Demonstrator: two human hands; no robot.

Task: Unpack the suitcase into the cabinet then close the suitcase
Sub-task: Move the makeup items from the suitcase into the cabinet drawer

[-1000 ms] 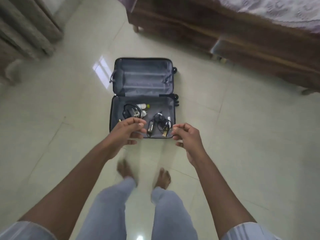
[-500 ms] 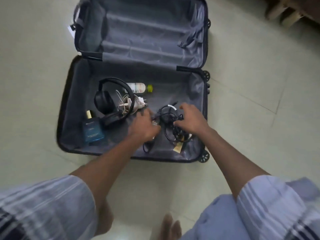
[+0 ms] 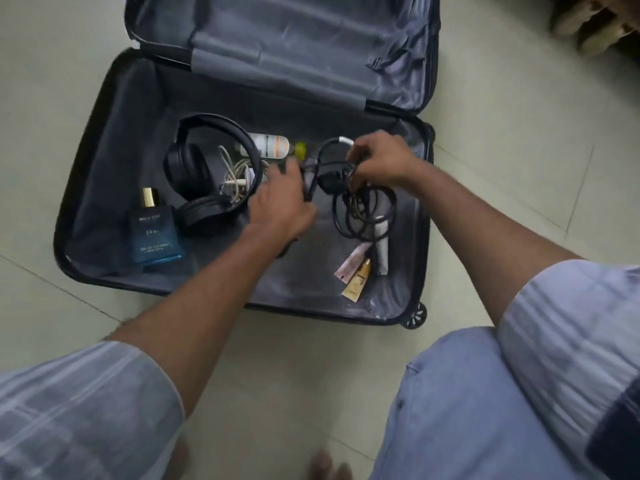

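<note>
A dark suitcase lies open on the floor, its grey-lined lid folded back. Inside are black headphones, a tangle of white cable, a blue perfume bottle, a white spray bottle with a yellow cap, small tubes and a bundle of black charger cable. My right hand grips the top of the black cable bundle and lifts it. My left hand holds the same cable at its left side, fingers curled over it.
The suitcase rests on pale floor tiles. A wooden furniture leg stands at the top right. My knee in light trousers and bare toes are at the bottom, close to the suitcase's near edge.
I have crouched down from standing. Both hands reached into the suitcase and took hold of the black cable bundle, and the right hand has raised it slightly.
</note>
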